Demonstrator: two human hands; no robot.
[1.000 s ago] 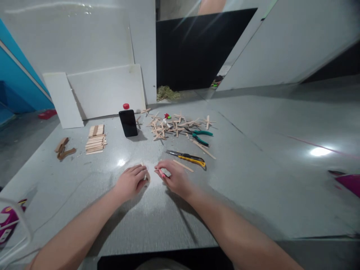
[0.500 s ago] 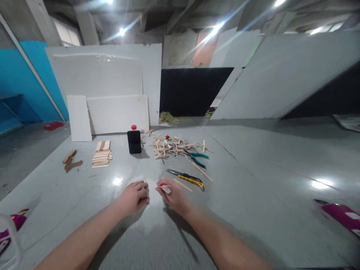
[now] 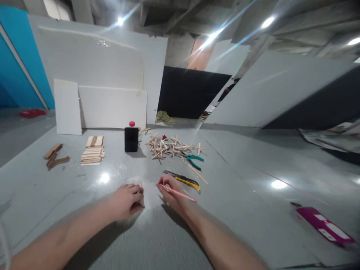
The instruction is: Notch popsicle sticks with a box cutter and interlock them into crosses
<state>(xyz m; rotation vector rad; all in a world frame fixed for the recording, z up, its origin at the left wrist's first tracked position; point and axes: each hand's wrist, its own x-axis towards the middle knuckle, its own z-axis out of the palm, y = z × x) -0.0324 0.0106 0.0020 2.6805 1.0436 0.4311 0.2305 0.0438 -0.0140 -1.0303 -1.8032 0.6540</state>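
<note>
Smooth grey tabletop (image 3: pixel 239 210); heaped crossed pale-wood sticks (image 3: pixel 173 149) look done, stacked flat pale-wood sticks (image 3: pixel 92 155) remain. Right hand (image 3: pixel 171 183) pinches slim pink pen-like tool (image 3: pixel 184 195); left hand (image 3: pixel 127 200) clamps single pale-wood stick (image 3: pixel 142 201).

Right fingers (image 3: pixel 166 179) gripping pink pen (image 3: pixel 183 195), left fingers (image 3: pixel 137 189) holding wooden stick (image 3: pixel 142 202)
</note>
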